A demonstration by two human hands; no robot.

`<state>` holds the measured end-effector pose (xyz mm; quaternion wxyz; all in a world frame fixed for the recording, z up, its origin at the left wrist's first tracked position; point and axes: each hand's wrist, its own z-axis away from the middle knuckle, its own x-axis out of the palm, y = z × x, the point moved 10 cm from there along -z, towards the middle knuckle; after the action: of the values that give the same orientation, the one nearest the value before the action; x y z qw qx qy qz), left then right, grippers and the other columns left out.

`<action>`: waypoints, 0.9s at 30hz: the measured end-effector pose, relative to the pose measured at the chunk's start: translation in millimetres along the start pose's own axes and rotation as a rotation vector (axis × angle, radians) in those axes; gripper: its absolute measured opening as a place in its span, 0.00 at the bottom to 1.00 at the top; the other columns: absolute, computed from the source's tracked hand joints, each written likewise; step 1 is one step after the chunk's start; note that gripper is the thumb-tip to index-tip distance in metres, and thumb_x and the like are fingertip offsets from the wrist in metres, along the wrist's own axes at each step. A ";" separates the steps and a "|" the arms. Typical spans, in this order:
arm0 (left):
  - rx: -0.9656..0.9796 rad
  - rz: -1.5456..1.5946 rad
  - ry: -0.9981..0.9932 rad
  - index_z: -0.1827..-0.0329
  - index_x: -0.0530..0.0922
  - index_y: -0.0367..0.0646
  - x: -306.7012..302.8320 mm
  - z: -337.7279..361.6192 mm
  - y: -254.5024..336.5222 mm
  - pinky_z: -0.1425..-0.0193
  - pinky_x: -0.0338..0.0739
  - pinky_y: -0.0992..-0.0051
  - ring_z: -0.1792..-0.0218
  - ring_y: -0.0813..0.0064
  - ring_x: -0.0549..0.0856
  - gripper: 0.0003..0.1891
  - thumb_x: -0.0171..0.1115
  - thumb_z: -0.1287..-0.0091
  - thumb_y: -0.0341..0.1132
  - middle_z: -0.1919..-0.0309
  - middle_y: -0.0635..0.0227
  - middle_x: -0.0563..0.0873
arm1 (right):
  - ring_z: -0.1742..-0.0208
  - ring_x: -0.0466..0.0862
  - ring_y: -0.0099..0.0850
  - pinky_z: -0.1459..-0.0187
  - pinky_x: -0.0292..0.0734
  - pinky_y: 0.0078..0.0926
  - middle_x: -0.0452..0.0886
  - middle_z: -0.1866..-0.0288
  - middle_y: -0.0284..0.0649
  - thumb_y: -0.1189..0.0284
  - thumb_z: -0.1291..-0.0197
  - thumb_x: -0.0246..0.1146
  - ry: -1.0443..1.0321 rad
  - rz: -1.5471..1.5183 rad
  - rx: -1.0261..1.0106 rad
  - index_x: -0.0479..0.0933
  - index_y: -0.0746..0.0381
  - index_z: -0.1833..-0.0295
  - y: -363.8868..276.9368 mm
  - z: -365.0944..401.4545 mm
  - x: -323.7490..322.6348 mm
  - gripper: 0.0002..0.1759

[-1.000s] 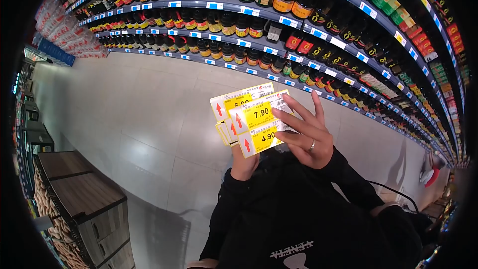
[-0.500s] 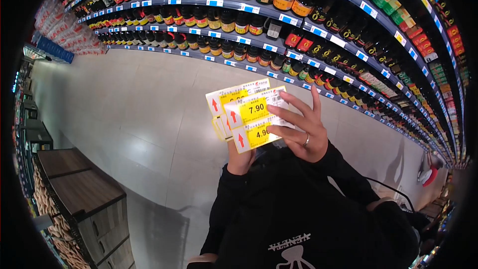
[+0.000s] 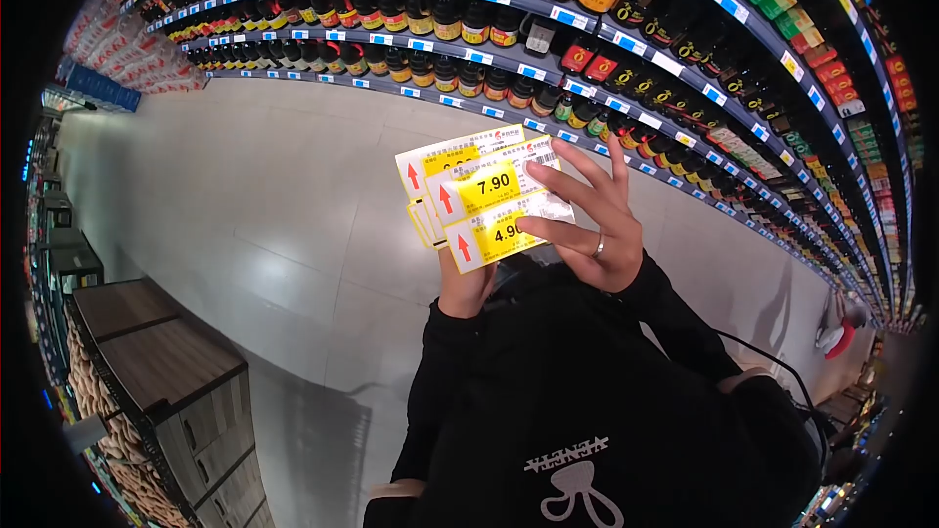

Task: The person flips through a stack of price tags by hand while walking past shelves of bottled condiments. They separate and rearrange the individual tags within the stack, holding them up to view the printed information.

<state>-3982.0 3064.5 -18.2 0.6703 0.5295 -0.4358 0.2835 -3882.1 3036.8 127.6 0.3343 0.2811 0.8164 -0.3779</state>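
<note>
Several white and yellow price cards [image 3: 489,188] with red arrows overlap in a fan in front of my chest; two of them read 7.90 and 4.90. From below and behind, my left hand [image 3: 466,284] supports the cards, its fingers mostly hidden by them. My right hand [image 3: 597,220], with a ring on one finger, lies over the right side of the cards, thumb and fingertips on their printed faces. The upper fingers of this hand are spread.
Long shelves [image 3: 528,2] of bottles and jars curve across the top and right. A wooden cabinet [image 3: 161,342] stands at the lower left, beside wrapped goods [image 3: 108,401]. Plastic-wrapped packs [image 3: 127,49] are at the upper left. Grey floor tiles [image 3: 284,186] lie between.
The cards and both hands appear slightly higher and further left in view. The shelves have shifted a little with the camera. Both hands keep nearly the same hold.
</note>
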 end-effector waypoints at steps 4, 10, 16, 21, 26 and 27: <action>0.000 0.013 -0.017 0.41 0.64 0.39 2.1 -0.9 1.1 0.48 0.76 0.71 0.49 0.69 0.78 0.19 0.52 0.33 0.33 0.47 0.61 0.74 | 0.33 0.64 0.43 0.35 0.37 0.59 0.70 0.38 0.33 0.80 0.57 0.63 -0.011 -0.004 0.000 0.78 0.44 0.53 2.1 -2.2 1.8 0.24; -0.014 -0.173 -0.014 0.41 0.64 0.38 12.2 -6.8 1.2 0.51 0.78 0.68 0.51 0.67 0.79 0.19 0.52 0.34 0.32 0.48 0.60 0.75 | 0.44 0.75 0.36 0.34 0.42 0.54 0.80 0.51 0.31 0.81 0.56 0.63 0.022 -0.051 0.084 0.78 0.54 0.53 12.5 -4.2 -8.8 0.20; -0.035 -0.325 -0.038 0.43 0.66 0.36 38.1 -8.5 5.1 0.59 0.81 0.66 0.56 0.65 0.81 0.18 0.51 0.35 0.30 0.53 0.57 0.78 | 0.69 0.76 0.24 0.35 0.53 0.41 0.82 0.66 0.34 0.77 0.51 0.64 0.321 -0.374 0.372 0.79 0.59 0.60 43.7 -3.9 -22.7 0.10; -0.033 -0.323 -0.034 0.43 0.65 0.36 38.5 -7.3 3.2 0.58 0.81 0.66 0.55 0.65 0.82 0.18 0.51 0.35 0.30 0.53 0.57 0.79 | 0.65 0.77 0.25 0.35 0.51 0.45 0.81 0.64 0.35 0.78 0.50 0.63 0.261 -0.335 0.331 0.77 0.60 0.60 44.0 -2.9 -20.6 0.10; -0.030 -0.312 -0.030 0.42 0.65 0.36 39.3 -6.9 3.5 0.59 0.81 0.66 0.56 0.65 0.82 0.19 0.52 0.36 0.30 0.53 0.57 0.79 | 0.59 0.79 0.26 0.34 0.49 0.48 0.81 0.62 0.36 0.80 0.48 0.62 0.236 -0.333 0.309 0.75 0.61 0.59 42.1 -2.7 -19.4 0.10; -0.030 -0.312 -0.030 0.42 0.65 0.36 39.0 -6.8 3.0 0.59 0.81 0.66 0.56 0.65 0.82 0.19 0.52 0.36 0.30 0.53 0.57 0.79 | 0.59 0.79 0.26 0.34 0.49 0.48 0.81 0.62 0.36 0.80 0.49 0.62 0.230 -0.334 0.313 0.75 0.61 0.59 42.2 -2.3 -19.1 0.10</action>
<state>-3964.7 3068.7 17.3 0.7075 0.5849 -0.3625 0.1612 -3841.0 3058.2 125.1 0.1247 0.2317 0.8157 -0.5152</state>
